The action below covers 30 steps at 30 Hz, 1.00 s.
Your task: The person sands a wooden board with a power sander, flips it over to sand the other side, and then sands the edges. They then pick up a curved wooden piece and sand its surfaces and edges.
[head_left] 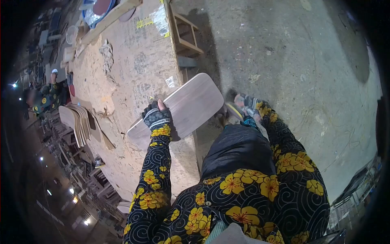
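A pale wooden board with rounded corners lies slantwise on the worktable, one end jutting past its edge. My left hand, in a patterned fingerless glove, grips the board's long side, with the thumb on the top face and fingers over the edge. Off the board's jutting end, my right hand, also gloved and slightly blurred, is closed around a sander. Its round pad with a yellowish rim is tilted on edge, apart from the board's face. The fingers' undersides are hidden.
The plywood worktable holds a stack of curved wooden pieces, a crumpled rag and a blue basin. A wooden frame stands beside it on the concrete floor. Another person is across the table.
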{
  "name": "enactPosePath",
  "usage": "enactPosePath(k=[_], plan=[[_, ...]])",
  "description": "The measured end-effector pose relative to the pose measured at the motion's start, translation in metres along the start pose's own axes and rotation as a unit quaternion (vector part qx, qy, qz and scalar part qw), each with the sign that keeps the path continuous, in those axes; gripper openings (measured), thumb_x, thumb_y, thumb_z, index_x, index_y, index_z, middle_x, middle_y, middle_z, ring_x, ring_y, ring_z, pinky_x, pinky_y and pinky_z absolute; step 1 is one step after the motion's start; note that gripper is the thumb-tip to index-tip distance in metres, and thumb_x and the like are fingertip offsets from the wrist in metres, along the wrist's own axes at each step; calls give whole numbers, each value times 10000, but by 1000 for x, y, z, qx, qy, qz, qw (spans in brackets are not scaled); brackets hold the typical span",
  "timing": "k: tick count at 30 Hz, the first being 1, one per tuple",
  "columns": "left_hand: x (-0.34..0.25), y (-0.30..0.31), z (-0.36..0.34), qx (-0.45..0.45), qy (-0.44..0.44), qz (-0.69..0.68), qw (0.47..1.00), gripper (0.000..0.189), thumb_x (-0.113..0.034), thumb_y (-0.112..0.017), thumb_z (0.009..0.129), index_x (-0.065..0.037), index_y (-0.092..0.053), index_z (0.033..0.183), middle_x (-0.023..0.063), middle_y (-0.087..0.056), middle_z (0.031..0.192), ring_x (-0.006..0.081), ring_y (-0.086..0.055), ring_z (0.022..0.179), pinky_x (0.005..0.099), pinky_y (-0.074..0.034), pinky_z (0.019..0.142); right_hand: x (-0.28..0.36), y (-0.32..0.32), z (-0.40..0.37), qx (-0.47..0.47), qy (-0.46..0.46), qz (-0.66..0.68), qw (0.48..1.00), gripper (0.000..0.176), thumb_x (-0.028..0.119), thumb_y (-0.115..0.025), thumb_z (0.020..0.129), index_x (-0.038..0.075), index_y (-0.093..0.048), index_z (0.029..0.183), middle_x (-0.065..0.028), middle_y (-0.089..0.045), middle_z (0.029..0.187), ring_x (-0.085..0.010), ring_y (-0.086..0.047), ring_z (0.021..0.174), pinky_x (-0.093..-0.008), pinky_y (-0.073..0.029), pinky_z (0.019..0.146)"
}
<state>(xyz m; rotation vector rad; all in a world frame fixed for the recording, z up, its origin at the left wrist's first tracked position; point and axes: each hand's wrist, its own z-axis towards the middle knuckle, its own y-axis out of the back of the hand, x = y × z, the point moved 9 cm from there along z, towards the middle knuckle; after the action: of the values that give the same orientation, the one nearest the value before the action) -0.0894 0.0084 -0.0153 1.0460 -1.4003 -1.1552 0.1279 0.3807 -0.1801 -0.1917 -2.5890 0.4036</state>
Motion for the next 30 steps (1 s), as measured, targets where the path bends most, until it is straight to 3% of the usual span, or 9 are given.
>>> enactPosePath(k=[5, 8, 10, 15, 18, 21, 24, 29, 30], plan=[[-8, 12, -3, 36, -5, -8, 999, 431, -448, -453, 923, -80, -667, 990, 159, -673, 934, 350, -610, 914, 484, -441, 836, 6, -5, -62, -60, 19, 14, 998, 409, 279, -794, 752, 63, -591, 1034, -13, -596, 878, -113, -562, 836, -280, -465, 727], [-14, 12, 5, 174, -41, -2, 984, 619, -616, -446, 889, -80, -635, 1134, 189, -652, 1118, 354, -593, 1094, 459, -452, 927, 18, 10, -90, -121, 62, -21, 990, 417, 282, -794, 753, 62, -590, 1043, -16, -599, 885, -115, -563, 840, -282, -466, 726], [-17, 32, 4, 275, 6, 9, 962, 735, -708, -429, 858, -100, -601, 1233, 193, -609, 1234, 343, -555, 1189, 432, -429, 996, 7, 46, -87, -180, 151, -110, 966, 507, 311, -799, 731, 39, -572, 1094, -56, -621, 925, -164, -586, 848, -302, -481, 738], [45, 110, 1, 120, 89, -56, 987, 785, -773, -472, 783, -156, -607, 1249, 185, -615, 1225, 333, -590, 1134, 427, -450, 968, -20, 140, -99, -352, 237, -311, 851, 527, 215, -803, 664, 47, -571, 1105, -92, -616, 968, -213, -597, 897, -332, -494, 806], [140, 170, -18, -1, 244, -182, 952, 822, -773, -485, 777, -118, -587, 1265, 194, -622, 1201, 344, -597, 1109, 434, -461, 953, -13, 140, -146, -394, 268, -222, 851, 518, 111, -771, 667, 120, -521, 1120, -83, -598, 1007, -188, -583, 943, -330, -494, 810], [231, 196, -53, -170, 357, -357, 846, 844, -779, -476, 779, -97, -580, 1266, 195, -617, 1206, 341, -598, 1098, 428, -462, 948, -5, 148, -142, -415, 320, -149, 838, 544, 66, -760, 655, 130, -516, 1137, -71, -583, 1042, -188, -571, 976, -327, -490, 826], [285, 161, -82, -261, 409, -554, 677, 867, -785, -468, 780, -76, -573, 1267, 195, -612, 1210, 338, -600, 1087, 421, -464, 943, 5, 127, -121, -374, 316, -34, 871, 604, 40, -767, 629, 142, -513, 1168, -69, -559, 1066, -207, -562, 983, -328, -484, 849], [267, 15, -133, -176, 495, -735, 429, 904, -795, -453, 782, -41, -561, 1270, 196, -604, 1219, 332, -602, 1069, 410, -467, 934, 74, 29, -142, -375, 388, -222, 812, 608, 81, -812, 596, 124, -541, 1139, -60, -554, 1037, -220, -556, 979, -352, -493, 840], [250, -19, -154, -151, 520, -744, 393, 912, -798, -450, 783, -34, -559, 1270, 196, -602, 1220, 331, -602, 1065, 408, -467, 933, 87, -4, -151, -343, 373, -189, 841, 609, 110, -823, 584, 119, -551, 1128, -60, -563, 1026, -222, -557, 982, -358, -485, 853]])
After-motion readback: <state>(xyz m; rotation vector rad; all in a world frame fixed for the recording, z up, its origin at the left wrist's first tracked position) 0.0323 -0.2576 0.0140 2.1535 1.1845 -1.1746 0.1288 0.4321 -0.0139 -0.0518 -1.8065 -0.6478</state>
